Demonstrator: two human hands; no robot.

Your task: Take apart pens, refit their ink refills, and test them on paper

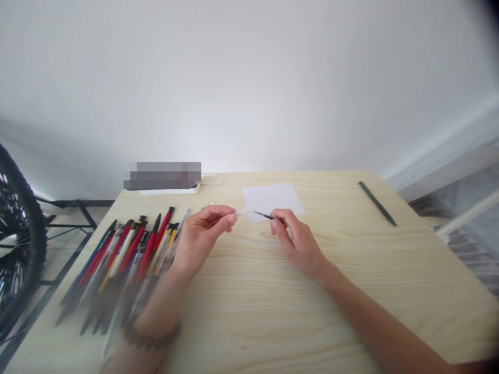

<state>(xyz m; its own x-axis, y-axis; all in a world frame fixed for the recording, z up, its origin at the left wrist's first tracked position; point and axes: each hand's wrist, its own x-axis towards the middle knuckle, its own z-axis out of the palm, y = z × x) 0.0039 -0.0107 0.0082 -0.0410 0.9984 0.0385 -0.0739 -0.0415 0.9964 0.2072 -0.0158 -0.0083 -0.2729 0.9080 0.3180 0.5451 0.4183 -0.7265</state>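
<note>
My left hand [208, 228] pinches a small clear, whitish piece [242, 212] between thumb and fingertips; it looks like plastic, but its exact kind is too blurred to make out. Facing it, my right hand [294, 236] is closed on a thin black pen part [264, 215], its narrow tip pointing left at the clear piece. Whether the two pieces touch I cannot tell. Both hands are above the table, in front of a white sheet of paper [278, 197]. Beside my left forearm lies a bunch of pens [128, 249] in red, white, yellow, blue, black and clear.
A dark pen-shaped stick [377, 203] rests on the right of the wooden table [249, 311]. At the back left sits a white-based object [169, 191], its top blurred out, with a white cable [212, 179]. A black woven chair [23, 244] stands left; a wall rises behind.
</note>
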